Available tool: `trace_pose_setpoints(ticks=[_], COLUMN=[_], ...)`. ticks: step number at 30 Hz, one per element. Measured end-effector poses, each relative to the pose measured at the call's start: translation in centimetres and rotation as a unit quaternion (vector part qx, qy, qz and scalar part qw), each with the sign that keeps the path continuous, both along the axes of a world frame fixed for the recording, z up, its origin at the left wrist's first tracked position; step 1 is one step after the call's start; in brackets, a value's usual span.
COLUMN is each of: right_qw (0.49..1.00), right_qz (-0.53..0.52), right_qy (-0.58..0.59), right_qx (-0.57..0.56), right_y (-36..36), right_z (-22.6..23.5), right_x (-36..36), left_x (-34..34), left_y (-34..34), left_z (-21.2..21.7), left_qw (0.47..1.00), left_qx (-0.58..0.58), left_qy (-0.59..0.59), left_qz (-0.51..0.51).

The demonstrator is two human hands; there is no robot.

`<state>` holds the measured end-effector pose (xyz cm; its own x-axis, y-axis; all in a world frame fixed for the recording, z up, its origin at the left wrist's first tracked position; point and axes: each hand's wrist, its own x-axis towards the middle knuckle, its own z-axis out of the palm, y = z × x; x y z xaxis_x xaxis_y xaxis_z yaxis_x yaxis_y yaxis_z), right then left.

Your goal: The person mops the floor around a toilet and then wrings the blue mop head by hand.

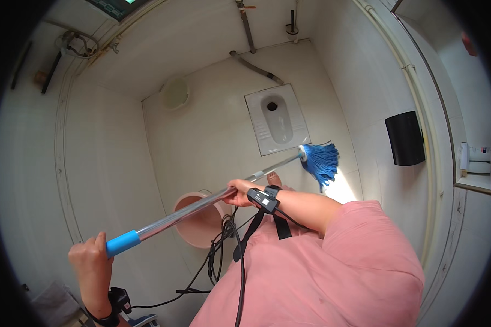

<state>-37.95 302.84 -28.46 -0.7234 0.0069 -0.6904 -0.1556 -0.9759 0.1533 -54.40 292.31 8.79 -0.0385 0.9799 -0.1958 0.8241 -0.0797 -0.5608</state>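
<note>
We see a deep-blue mop head (321, 163) right of centre, a lighter blue grip (123, 243) at lower left and a pink bucket (195, 229) left of centre.

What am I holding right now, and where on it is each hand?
A mop: your left hand holds the end of its blue grip, and your right hand holds the silver pole partway along.

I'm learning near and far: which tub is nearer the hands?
The pink tub, partly behind the mop pole; the pale tub sits much farther away.
</note>
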Motion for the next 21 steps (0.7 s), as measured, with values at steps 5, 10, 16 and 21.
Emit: trace_pose_setpoints(ticks=[5, 10, 16, 21], right_qw=[0.997, 0.987, 0.979, 0.967], right_qz=[-0.066, -0.147, -0.180, -0.200], right_qy=[0.021, 0.041, 0.067, 0.052], right_qx=[0.035, 0.040, 0.062, 0.148], right_y=[5.8, 9.4, 11.7, 17.4], right_z=[0.5, 6.1, 10.1, 14.5], right_x=[-7.7, -15.2, -21.1, -22.9], left_x=[-5.2, -13.1, -27.3, -29.0], left_y=[4.0, 6.7, 7.0, 8.7], left_z=[0.9, 4.9, 6.9, 7.3], left_qw=[0.993, 0.988, 0.975, 0.980], left_qx=[0.089, 0.100, 0.034, 0.150], left_qy=[0.071, 0.100, 0.207, 0.072], left_qz=[-0.010, 0.067, 0.074, 0.109])
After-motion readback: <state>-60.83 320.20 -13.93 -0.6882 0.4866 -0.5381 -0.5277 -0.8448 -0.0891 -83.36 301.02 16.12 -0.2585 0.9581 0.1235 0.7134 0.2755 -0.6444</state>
